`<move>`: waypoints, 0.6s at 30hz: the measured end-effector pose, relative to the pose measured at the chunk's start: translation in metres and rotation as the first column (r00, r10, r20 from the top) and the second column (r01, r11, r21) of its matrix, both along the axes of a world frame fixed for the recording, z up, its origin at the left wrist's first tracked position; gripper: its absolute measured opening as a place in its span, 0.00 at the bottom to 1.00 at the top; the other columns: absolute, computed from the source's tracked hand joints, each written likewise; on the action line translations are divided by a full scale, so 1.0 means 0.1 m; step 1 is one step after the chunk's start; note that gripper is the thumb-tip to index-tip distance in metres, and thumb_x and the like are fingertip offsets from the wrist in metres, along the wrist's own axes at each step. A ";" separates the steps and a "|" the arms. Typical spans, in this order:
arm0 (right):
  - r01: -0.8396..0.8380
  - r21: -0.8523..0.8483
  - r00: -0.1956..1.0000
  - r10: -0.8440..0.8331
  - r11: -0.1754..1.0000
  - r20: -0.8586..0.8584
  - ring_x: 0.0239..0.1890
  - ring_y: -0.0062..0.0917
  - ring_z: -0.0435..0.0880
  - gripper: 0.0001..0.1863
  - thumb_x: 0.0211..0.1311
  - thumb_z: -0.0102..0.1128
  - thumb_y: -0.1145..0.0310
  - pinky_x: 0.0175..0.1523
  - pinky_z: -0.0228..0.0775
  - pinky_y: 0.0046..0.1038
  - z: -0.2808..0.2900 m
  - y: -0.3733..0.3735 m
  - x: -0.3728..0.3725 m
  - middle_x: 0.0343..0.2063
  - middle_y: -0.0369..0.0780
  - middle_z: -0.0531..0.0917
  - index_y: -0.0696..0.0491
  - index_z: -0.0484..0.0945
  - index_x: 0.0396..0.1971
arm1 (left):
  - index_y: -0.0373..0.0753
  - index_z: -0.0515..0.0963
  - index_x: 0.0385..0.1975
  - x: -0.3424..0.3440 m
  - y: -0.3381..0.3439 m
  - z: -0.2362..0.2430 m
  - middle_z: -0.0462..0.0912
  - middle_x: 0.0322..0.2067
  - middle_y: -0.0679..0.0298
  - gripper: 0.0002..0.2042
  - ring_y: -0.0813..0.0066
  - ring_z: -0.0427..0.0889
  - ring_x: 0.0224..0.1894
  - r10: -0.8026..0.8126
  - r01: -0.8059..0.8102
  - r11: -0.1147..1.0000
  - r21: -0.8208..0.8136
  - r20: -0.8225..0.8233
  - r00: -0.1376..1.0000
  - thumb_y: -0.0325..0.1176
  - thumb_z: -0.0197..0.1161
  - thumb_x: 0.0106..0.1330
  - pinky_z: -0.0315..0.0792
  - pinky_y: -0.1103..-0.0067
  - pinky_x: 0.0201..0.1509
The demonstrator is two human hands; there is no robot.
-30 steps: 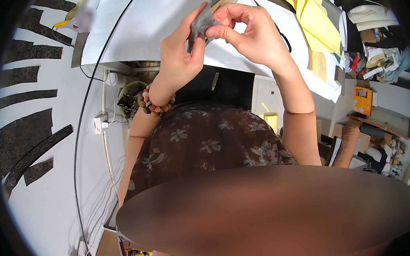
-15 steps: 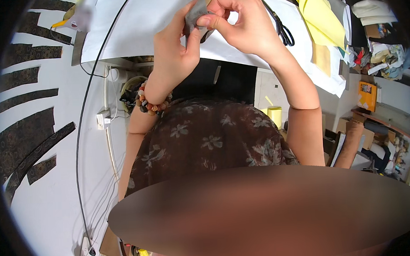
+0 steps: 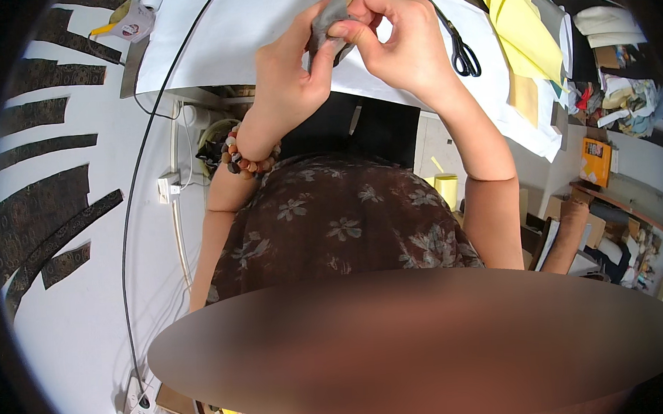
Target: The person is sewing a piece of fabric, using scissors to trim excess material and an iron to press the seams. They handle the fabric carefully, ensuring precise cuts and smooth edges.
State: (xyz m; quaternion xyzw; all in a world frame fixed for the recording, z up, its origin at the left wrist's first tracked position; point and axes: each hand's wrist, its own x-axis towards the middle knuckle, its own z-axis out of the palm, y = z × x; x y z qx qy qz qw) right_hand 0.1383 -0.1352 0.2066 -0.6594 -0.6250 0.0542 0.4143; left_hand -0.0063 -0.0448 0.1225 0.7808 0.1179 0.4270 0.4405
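Between both hands, above the near edge of the white-covered table (image 3: 213, 46), is a small grey piece of fabric (image 3: 332, 16). My left hand (image 3: 296, 75) holds it from the left, thumb pressed against its lower part. From the right, my right hand (image 3: 402, 37) pinches its edge between thumb and finger. Part of the fabric is hidden behind the fingers, and a darker bit shows just below them. Black-handled scissors (image 3: 464, 57) lie on the table right of my right hand, blades pointing away from me.
Yellow sheets (image 3: 512, 29) lie at the table's right side. A black cable (image 3: 142, 149) hangs across the left. Dark patterned fabric strips (image 3: 39, 197) are on the white wall at left. A power strip (image 3: 139, 408) sits at lower left. Heaped cloth (image 3: 626, 94) and boxes stand at right.
Both hands show slightly farther right in the picture, as does the scene at the top. The grip on the grey fabric stays much the same.
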 end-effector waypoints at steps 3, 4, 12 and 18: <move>0.014 0.040 0.999 -0.016 0.999 0.045 0.24 0.43 0.79 0.07 0.52 0.68 0.76 0.36 0.72 0.38 -0.01 -0.01 -0.01 0.18 0.44 0.80 0.56 0.78 0.21 | 0.28 0.74 0.60 0.02 0.03 -0.06 0.87 0.40 0.62 0.19 0.82 0.84 0.43 -0.024 0.025 0.999 -0.023 0.067 0.997 0.21 0.62 0.70 0.79 0.81 0.52; 0.010 0.058 0.999 -0.013 0.998 0.052 0.23 0.42 0.79 0.07 0.52 0.68 0.76 0.36 0.72 0.38 -0.05 0.00 0.01 0.17 0.44 0.80 0.56 0.78 0.20 | 0.28 0.74 0.60 0.01 0.01 -0.05 0.87 0.40 0.62 0.19 0.82 0.84 0.43 -0.020 0.021 1.000 -0.018 0.049 0.999 0.21 0.62 0.70 0.79 0.80 0.52; 0.070 -0.045 0.994 -0.073 0.997 -0.078 0.21 0.38 0.80 0.09 0.52 0.71 0.74 0.41 0.73 0.31 -0.07 0.02 0.00 0.14 0.42 0.78 0.56 0.78 0.20 | 0.36 0.75 0.60 0.04 0.05 0.04 0.86 0.31 0.57 0.22 0.66 0.87 0.29 -0.081 0.060 0.990 0.125 0.178 0.981 0.29 0.66 0.66 0.78 0.77 0.36; 0.070 -0.155 0.988 -0.090 0.985 -0.123 0.22 0.15 0.74 0.14 0.59 0.75 0.66 0.31 0.68 0.21 -0.27 0.04 0.18 0.17 0.33 0.79 0.58 0.81 0.21 | 0.35 0.77 0.58 0.07 0.01 0.05 0.86 0.30 0.59 0.18 0.73 0.86 0.29 0.008 -0.016 0.998 0.055 0.139 0.990 0.33 0.66 0.71 0.77 0.80 0.35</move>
